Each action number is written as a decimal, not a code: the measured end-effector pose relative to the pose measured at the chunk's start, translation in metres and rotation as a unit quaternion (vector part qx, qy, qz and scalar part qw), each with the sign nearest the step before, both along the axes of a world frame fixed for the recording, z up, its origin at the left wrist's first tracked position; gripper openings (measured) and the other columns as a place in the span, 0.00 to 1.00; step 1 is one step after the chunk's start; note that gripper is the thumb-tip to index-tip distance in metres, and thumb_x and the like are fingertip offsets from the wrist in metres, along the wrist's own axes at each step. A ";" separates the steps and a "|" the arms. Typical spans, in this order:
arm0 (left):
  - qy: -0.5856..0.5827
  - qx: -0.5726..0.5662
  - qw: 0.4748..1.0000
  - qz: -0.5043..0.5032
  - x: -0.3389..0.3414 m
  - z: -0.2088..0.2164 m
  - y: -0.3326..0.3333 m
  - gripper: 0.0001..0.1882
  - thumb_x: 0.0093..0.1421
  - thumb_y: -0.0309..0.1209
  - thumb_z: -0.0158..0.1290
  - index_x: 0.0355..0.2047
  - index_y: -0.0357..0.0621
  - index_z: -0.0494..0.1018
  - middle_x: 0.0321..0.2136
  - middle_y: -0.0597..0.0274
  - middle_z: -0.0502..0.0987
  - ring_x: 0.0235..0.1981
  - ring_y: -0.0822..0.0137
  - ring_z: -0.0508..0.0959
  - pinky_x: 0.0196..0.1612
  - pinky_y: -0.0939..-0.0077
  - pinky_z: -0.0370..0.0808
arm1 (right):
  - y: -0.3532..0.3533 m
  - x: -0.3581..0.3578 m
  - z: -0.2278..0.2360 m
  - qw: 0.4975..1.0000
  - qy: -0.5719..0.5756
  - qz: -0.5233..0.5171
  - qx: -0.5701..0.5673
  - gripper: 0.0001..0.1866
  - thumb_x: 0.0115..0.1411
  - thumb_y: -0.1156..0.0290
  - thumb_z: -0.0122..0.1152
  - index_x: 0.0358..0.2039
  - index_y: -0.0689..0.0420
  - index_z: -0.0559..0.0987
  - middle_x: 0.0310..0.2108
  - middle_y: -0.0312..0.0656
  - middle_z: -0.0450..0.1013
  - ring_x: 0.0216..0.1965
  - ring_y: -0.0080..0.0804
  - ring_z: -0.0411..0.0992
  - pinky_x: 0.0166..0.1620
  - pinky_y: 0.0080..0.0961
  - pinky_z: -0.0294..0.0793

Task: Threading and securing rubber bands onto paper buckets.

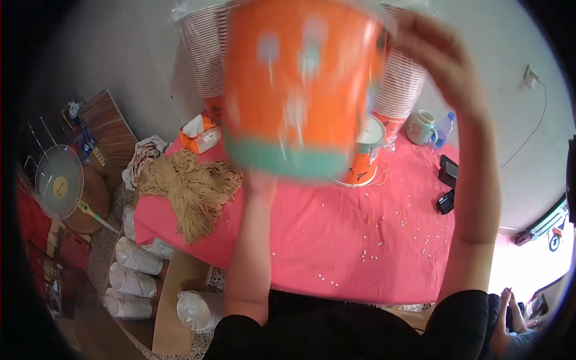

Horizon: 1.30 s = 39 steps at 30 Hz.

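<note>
A large orange and green paper bucket, smeared by motion, is raised close in front of me and covers the middle of the view. My left hand supports it from behind and below; only the wrist side shows, and the fingers are hidden. At the bucket's upper right edge is my right hand, its fingers bent toward the side and blurred. Whether they grip the edge is unclear. Behind the bucket, a white and green container stands on the table beside an orange patterned tub.
Tall sleeved stacks of cups stand at the back. A bundle of tan strings lies on the pink-covered table, with small white beads scattered to the right. A mug and bottle stand back right. Wrapped rolls fill a floor-level box.
</note>
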State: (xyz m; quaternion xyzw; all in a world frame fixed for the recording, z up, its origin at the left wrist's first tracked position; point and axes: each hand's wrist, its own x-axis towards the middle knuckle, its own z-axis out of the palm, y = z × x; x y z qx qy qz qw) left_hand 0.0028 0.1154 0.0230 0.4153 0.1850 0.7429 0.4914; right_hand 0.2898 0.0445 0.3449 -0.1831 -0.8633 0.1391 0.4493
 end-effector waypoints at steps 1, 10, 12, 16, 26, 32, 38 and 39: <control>0.013 0.054 0.998 -0.023 0.005 0.011 -0.012 0.26 0.66 0.49 0.42 0.55 0.43 0.65 0.49 0.61 0.72 0.51 0.65 0.72 0.54 0.65 0.68 | -0.010 0.002 -0.027 0.995 -0.008 0.022 -0.098 0.09 0.62 0.73 0.58 0.40 0.63 0.77 0.36 0.33 0.75 0.38 0.16 0.69 0.39 0.19 0.70; 0.332 0.036 0.917 -0.217 0.035 0.073 -0.072 0.63 0.50 0.70 0.52 0.69 0.36 0.40 0.69 0.55 0.46 0.69 0.63 0.46 0.68 0.65 0.45 | -0.027 0.016 -0.155 0.962 -0.031 -0.004 -0.271 0.04 0.58 0.77 0.57 0.33 0.63 0.76 0.29 0.32 0.70 0.32 0.16 0.67 0.39 0.19 0.67; 0.293 -0.013 0.920 -0.261 0.041 0.066 -0.067 0.67 0.44 0.67 0.60 0.69 0.36 0.37 0.69 0.55 0.44 0.70 0.63 0.43 0.68 0.66 0.44 | -0.023 0.018 -0.162 0.948 0.011 0.041 -0.316 0.05 0.57 0.81 0.54 0.35 0.64 0.75 0.27 0.31 0.72 0.32 0.14 0.68 0.37 0.18 0.69; 0.289 -0.013 0.928 -0.233 0.047 0.058 -0.062 0.69 0.42 0.64 0.64 0.69 0.37 0.36 0.68 0.53 0.46 0.69 0.62 0.45 0.69 0.65 0.45 | -0.022 0.022 -0.169 0.910 0.034 0.110 -0.398 0.08 0.56 0.82 0.55 0.38 0.64 0.75 0.31 0.31 0.73 0.33 0.15 0.70 0.39 0.17 0.71; 0.286 -0.032 0.931 -0.223 0.062 0.065 -0.065 0.72 0.37 0.62 0.67 0.68 0.36 0.37 0.66 0.52 0.48 0.68 0.60 0.48 0.68 0.64 0.49 | -0.011 0.036 -0.184 0.877 0.036 0.169 -0.448 0.16 0.49 0.87 0.49 0.40 0.66 0.75 0.36 0.32 0.73 0.39 0.16 0.69 0.41 0.17 0.71; 0.274 -0.041 0.934 -0.223 0.063 0.064 -0.066 0.71 0.37 0.58 0.70 0.69 0.37 0.38 0.66 0.53 0.50 0.68 0.60 0.50 0.68 0.64 0.50 | -0.011 0.034 -0.183 0.860 0.026 0.179 -0.477 0.14 0.48 0.87 0.50 0.37 0.65 0.74 0.36 0.31 0.71 0.41 0.16 0.68 0.45 0.16 0.68; 0.276 -0.042 0.938 -0.207 0.064 0.061 -0.066 0.70 0.37 0.53 0.71 0.68 0.38 0.38 0.65 0.53 0.51 0.67 0.60 0.52 0.67 0.63 0.52 | -0.017 0.029 -0.182 0.886 0.024 0.136 -0.443 0.10 0.49 0.84 0.54 0.34 0.63 0.75 0.30 0.29 0.70 0.33 0.13 0.66 0.36 0.16 0.68; 0.272 -0.044 0.939 -0.208 0.065 0.062 -0.067 0.70 0.36 0.52 0.71 0.68 0.38 0.38 0.65 0.53 0.51 0.67 0.60 0.52 0.67 0.63 0.52 | -0.018 0.029 -0.182 0.894 0.021 0.128 -0.429 0.09 0.49 0.83 0.54 0.33 0.63 0.75 0.29 0.28 0.69 0.32 0.13 0.65 0.35 0.16 0.67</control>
